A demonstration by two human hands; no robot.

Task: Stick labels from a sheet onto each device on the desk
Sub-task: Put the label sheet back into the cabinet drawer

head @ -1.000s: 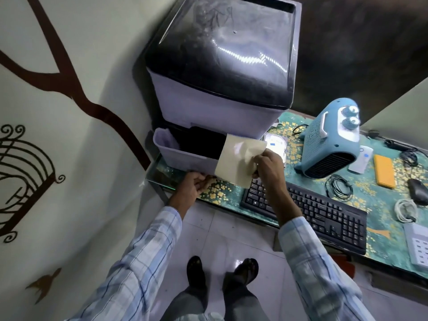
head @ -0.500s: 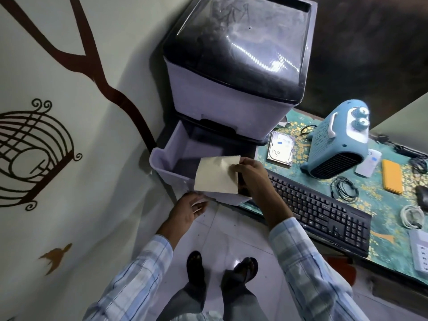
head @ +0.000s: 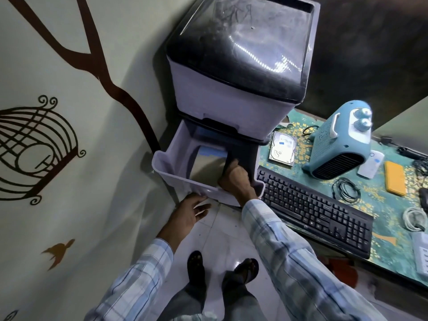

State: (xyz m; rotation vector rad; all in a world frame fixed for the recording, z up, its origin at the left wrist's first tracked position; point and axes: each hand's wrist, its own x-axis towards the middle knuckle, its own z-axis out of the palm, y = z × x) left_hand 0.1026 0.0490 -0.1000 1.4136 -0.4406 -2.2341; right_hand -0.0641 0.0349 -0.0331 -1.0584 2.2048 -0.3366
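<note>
A curled tan sheet (head: pixel 206 166), blue labels (head: pixel 212 153) at its top, sits in the open drawer (head: pixel 170 174), gripped by the right hand (head: pixel 234 180), the left hand (head: pixel 187 214) loose-fingered at the drawer's front lip.

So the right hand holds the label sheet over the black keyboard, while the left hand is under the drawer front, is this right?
Not quite. The head view shows the right hand holding the label sheet inside the open drawer, not over the black keyboard. The left hand is indeed under the drawer front.
</note>
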